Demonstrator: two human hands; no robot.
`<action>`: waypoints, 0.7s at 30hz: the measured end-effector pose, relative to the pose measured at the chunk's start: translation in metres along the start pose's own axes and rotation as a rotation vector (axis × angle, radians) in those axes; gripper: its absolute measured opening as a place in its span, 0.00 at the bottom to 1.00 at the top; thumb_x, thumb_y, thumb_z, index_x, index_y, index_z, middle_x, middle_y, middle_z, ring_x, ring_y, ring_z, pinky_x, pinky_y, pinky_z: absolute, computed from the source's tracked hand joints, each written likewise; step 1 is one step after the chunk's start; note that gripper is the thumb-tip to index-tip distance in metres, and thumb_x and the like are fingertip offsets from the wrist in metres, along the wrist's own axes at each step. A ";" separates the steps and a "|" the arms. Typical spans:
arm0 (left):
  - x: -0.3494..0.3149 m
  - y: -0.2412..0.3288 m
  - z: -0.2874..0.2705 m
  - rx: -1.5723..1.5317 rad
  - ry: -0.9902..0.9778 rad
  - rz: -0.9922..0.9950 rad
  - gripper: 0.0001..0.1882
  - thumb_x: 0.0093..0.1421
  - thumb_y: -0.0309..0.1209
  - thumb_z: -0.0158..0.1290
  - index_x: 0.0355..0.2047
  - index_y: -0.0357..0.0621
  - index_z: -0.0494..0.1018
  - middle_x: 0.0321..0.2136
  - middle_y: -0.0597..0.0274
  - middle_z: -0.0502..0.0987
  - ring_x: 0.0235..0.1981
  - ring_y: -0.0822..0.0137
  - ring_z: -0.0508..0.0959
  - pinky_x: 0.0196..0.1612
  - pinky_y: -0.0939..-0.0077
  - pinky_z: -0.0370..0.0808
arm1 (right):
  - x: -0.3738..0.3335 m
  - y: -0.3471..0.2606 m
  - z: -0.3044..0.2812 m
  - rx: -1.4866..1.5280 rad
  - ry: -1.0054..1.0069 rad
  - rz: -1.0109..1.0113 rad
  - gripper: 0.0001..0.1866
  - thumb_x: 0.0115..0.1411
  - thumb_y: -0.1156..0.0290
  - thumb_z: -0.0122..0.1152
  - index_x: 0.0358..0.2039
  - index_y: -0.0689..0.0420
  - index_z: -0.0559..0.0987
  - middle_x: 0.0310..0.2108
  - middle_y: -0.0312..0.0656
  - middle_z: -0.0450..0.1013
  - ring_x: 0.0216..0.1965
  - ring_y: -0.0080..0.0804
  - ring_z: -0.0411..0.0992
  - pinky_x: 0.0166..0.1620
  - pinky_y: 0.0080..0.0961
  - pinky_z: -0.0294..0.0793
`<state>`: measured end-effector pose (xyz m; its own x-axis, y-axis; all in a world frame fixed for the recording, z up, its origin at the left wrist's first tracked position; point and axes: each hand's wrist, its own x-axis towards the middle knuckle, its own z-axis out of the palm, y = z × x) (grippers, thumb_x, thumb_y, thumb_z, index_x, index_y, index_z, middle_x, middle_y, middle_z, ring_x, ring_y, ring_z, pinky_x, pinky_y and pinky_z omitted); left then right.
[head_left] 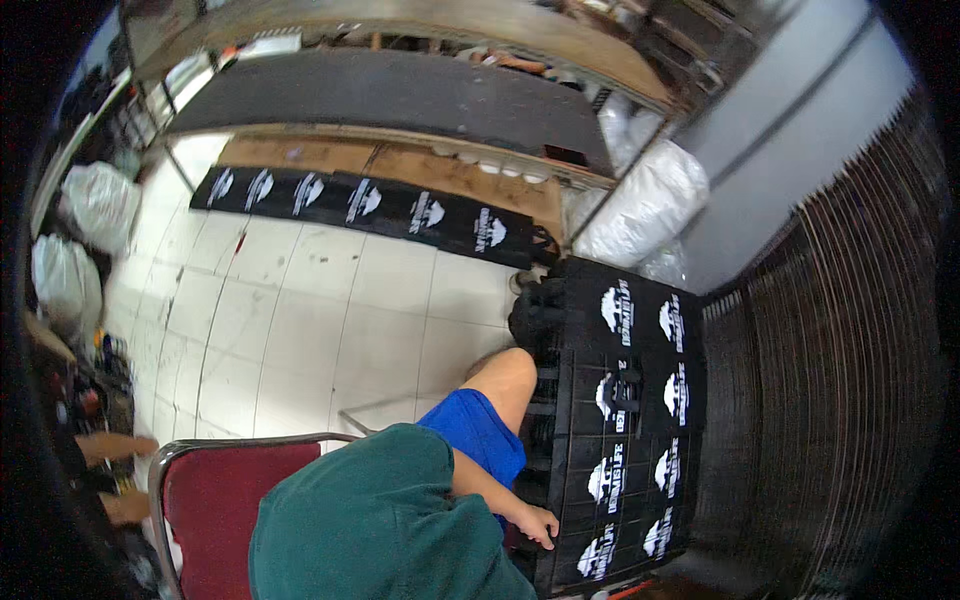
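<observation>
My left arm point(485, 485) comes out of a green sleeve and reaches down past my blue shorts. My left hand point(533, 522) is closed at the near left edge of a stack of flat black fabric pieces point(590, 440) with white prints. Its fingertips curl round something small and dark, too small to make out. Dark straps or folded edges stick out along the stack's left side, beside my bare knee point(515, 375). Thin lines cross the top of the stack. Out of sight is my right hand.
Behind me stands a dark red chair point(235, 490). Printed black pieces point(365, 205) lie in a row by a low dark-topped shelf point(390, 100). Filled plastic bags point(645, 200) lean beside it. A rack of thin rods point(860, 380) rises at right. Another person's bare limbs point(110, 450) show at far left.
</observation>
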<state>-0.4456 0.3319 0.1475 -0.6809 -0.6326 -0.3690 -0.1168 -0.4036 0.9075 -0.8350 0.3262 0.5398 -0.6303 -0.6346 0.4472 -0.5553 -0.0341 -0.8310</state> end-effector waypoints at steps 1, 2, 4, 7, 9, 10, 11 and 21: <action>-0.002 -0.003 -0.008 0.003 -0.008 0.005 0.32 0.46 0.47 0.60 0.46 0.39 0.66 0.33 0.51 0.74 0.35 0.59 0.75 0.35 0.66 0.71 | -0.003 -0.008 0.015 -0.010 -0.018 -0.014 0.31 0.51 0.83 0.46 0.58 0.57 0.57 0.56 0.52 0.56 0.55 0.43 0.57 0.54 0.39 0.63; 0.000 -0.007 -0.016 0.004 -0.015 0.011 0.32 0.46 0.46 0.60 0.46 0.39 0.66 0.33 0.51 0.74 0.35 0.58 0.74 0.35 0.66 0.71 | -0.003 -0.017 0.031 -0.020 -0.050 -0.027 0.32 0.51 0.84 0.46 0.58 0.57 0.56 0.57 0.52 0.56 0.55 0.43 0.57 0.54 0.39 0.63; 0.021 -0.027 -0.024 0.216 0.181 0.151 0.34 0.45 0.47 0.59 0.47 0.39 0.65 0.36 0.48 0.74 0.40 0.55 0.73 0.40 0.63 0.70 | -0.003 -0.033 0.062 -0.025 -0.116 -0.042 0.33 0.51 0.85 0.45 0.59 0.56 0.56 0.57 0.52 0.55 0.55 0.43 0.57 0.54 0.38 0.63; 0.008 -0.010 -0.047 0.282 0.354 0.202 0.36 0.46 0.50 0.57 0.50 0.40 0.63 0.40 0.45 0.72 0.46 0.51 0.71 0.46 0.63 0.67 | -0.008 -0.049 0.095 -0.053 -0.196 -0.060 0.35 0.50 0.88 0.45 0.60 0.55 0.55 0.58 0.52 0.54 0.55 0.42 0.56 0.54 0.37 0.63; -0.012 0.010 -0.064 0.144 0.403 0.211 0.37 0.47 0.53 0.55 0.50 0.40 0.63 0.39 0.46 0.73 0.44 0.51 0.71 0.45 0.63 0.67 | -0.009 -0.054 0.128 -0.083 -0.288 -0.060 0.36 0.50 0.89 0.45 0.60 0.54 0.54 0.58 0.52 0.53 0.56 0.42 0.55 0.54 0.37 0.63; -0.019 0.016 -0.071 0.074 0.431 0.212 0.37 0.47 0.54 0.54 0.50 0.40 0.63 0.38 0.47 0.73 0.44 0.51 0.72 0.45 0.63 0.67 | -0.010 -0.055 0.148 -0.094 -0.349 -0.060 0.37 0.50 0.90 0.44 0.61 0.53 0.54 0.59 0.52 0.53 0.56 0.42 0.55 0.54 0.36 0.63; -0.023 0.019 -0.076 -0.033 0.498 0.206 0.38 0.48 0.59 0.51 0.48 0.40 0.65 0.37 0.47 0.74 0.42 0.53 0.72 0.44 0.63 0.68 | -0.013 -0.055 0.172 -0.112 -0.412 -0.059 0.37 0.50 0.90 0.44 0.61 0.53 0.53 0.59 0.52 0.52 0.56 0.42 0.55 0.54 0.36 0.63; -0.036 0.038 -0.147 -1.314 0.209 -0.297 0.45 0.51 0.64 0.45 0.59 0.45 0.54 0.57 0.50 0.59 0.59 0.55 0.58 0.59 0.66 0.57 | -0.104 -0.102 0.352 -0.304 -0.881 0.070 0.34 0.50 0.77 0.59 0.59 0.51 0.61 0.59 0.52 0.55 0.59 0.47 0.54 0.58 0.40 0.53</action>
<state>-0.3193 0.2422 0.1659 -0.6158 -0.4526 -0.6449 0.6098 -0.7921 -0.0264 -0.5217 0.1236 0.4620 -0.0979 -0.9884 -0.1166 -0.7278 0.1510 -0.6690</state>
